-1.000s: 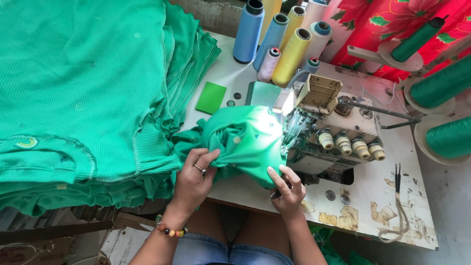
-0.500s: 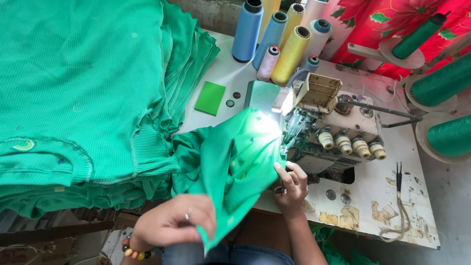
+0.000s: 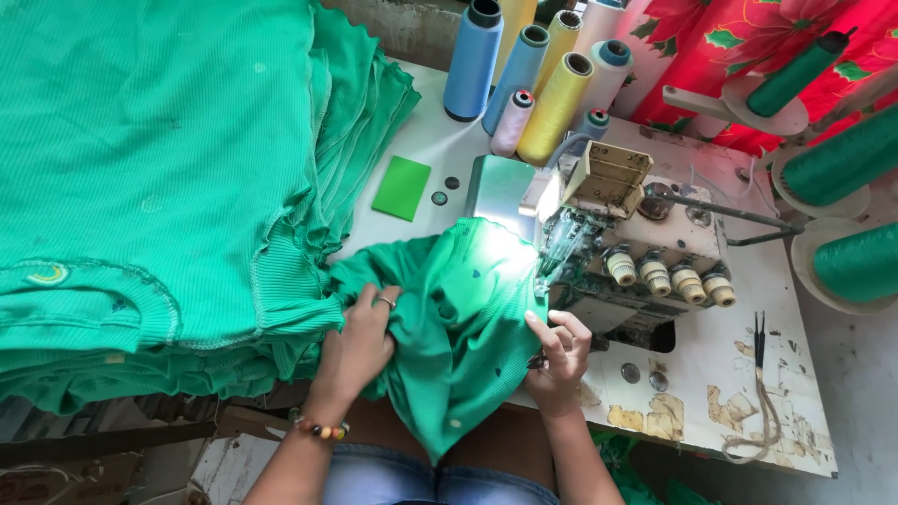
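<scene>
Half a second ago, drawn low off the table edge with a fold of the small green ribbed knit garment piece [image 3: 458, 327]; now back up on the white worktable [image 3: 748, 374], left hand [image 3: 360, 341] spread flat with fingers pressing the bunched cloth, not pinching. Means, by the look of it, a re-laid and smoothed piece, lined up for feeding. Right hand [image 3: 559, 353] kept close by the grey overlock sewing machine [image 3: 636, 252], fingertips pinching the cloth's right edge just beside the lit presser foot. Cloth between both hands, upper edge under the machine lamp, lower end hanging over the table front toward the lap. Just left, touching, a tall stack of green ribbed fabric [image 3: 159, 187]; behind, upright thread cones [image 3: 524, 75].
</scene>
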